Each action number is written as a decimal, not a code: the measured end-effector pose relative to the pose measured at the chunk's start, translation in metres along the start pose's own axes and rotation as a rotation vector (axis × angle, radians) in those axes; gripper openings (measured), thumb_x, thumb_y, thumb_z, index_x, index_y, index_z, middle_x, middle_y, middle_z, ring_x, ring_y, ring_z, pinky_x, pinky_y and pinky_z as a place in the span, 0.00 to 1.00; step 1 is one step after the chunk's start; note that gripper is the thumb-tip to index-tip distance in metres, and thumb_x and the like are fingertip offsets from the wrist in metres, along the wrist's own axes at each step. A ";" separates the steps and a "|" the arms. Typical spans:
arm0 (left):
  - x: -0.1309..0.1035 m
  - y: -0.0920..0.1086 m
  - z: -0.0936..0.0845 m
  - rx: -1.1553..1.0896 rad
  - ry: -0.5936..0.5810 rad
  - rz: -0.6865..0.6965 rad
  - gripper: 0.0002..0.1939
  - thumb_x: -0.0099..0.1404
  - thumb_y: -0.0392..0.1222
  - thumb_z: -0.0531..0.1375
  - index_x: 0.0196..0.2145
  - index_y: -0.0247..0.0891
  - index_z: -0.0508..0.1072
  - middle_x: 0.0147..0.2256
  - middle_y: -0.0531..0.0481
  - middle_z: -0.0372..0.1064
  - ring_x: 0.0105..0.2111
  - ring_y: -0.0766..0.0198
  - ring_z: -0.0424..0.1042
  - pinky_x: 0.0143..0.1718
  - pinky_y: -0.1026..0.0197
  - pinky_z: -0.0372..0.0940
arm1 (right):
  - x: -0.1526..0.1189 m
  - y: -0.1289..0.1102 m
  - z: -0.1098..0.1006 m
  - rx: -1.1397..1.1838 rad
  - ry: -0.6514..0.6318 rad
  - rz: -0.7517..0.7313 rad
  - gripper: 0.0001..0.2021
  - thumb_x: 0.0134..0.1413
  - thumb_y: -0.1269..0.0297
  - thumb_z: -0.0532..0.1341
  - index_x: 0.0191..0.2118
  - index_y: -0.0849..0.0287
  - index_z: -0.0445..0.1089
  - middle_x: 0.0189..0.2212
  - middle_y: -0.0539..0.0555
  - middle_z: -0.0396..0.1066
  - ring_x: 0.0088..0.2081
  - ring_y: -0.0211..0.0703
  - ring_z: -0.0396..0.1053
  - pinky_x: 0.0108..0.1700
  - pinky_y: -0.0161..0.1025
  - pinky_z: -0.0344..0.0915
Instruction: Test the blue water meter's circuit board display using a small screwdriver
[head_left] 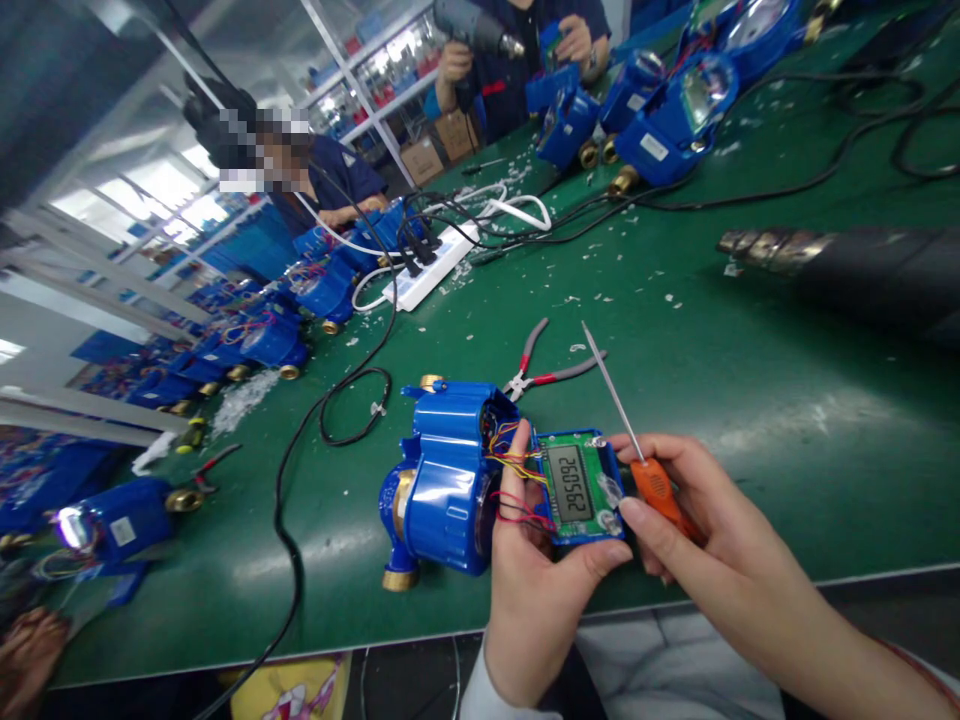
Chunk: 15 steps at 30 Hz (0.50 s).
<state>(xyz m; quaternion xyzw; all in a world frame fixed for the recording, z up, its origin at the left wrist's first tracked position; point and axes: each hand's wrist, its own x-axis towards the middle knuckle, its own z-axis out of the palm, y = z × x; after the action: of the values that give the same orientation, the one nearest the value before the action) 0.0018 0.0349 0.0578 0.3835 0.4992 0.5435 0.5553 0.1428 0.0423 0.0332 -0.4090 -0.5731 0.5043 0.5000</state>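
Note:
My left hand (536,570) grips a blue display module (579,487) with a green circuit board and an LCD showing digits. Coloured wires (514,470) tie the module to a blue water meter body (442,480) with brass fittings, lying on the green table (712,380) just left of the hand. My right hand (697,530) holds a screwdriver with an orange handle (654,485); its thin shaft (611,390) points up and away, and the thumb touches the module's lower right corner.
Red-handled pliers (544,372) lie behind the meter. A black heat gun (847,265) rests at right. A white power strip (431,265) with black cables sits mid-table. Many blue meters (667,130) line the far and left sides, where two other people work.

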 end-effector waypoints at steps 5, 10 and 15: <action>0.001 0.001 0.001 0.010 -0.001 0.015 0.47 0.46 0.33 0.74 0.60 0.47 0.58 0.53 0.50 0.71 0.50 0.64 0.73 0.49 0.69 0.68 | -0.002 0.002 -0.002 0.033 -0.016 0.051 0.09 0.70 0.64 0.54 0.53 0.52 0.57 0.37 0.49 0.64 0.23 0.30 0.62 0.23 0.24 0.65; -0.002 -0.003 0.000 0.076 0.017 0.023 0.49 0.48 0.36 0.74 0.62 0.47 0.54 0.53 0.46 0.69 0.50 0.59 0.73 0.52 0.62 0.68 | 0.003 -0.002 -0.003 -0.025 -0.018 -0.003 0.09 0.67 0.66 0.55 0.51 0.51 0.61 0.39 0.47 0.66 0.30 0.33 0.66 0.33 0.28 0.67; -0.001 -0.004 -0.004 0.183 0.031 0.055 0.47 0.46 0.38 0.75 0.59 0.49 0.56 0.50 0.50 0.69 0.49 0.61 0.72 0.51 0.63 0.67 | 0.012 -0.010 -0.008 -0.296 -0.079 -0.216 0.10 0.65 0.72 0.54 0.48 0.52 0.64 0.40 0.47 0.63 0.40 0.33 0.65 0.42 0.27 0.62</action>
<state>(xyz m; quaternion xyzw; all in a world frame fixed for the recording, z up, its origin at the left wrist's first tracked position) -0.0011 0.0330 0.0536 0.4379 0.5445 0.5165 0.4949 0.1489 0.0536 0.0449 -0.3940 -0.7008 0.3736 0.4626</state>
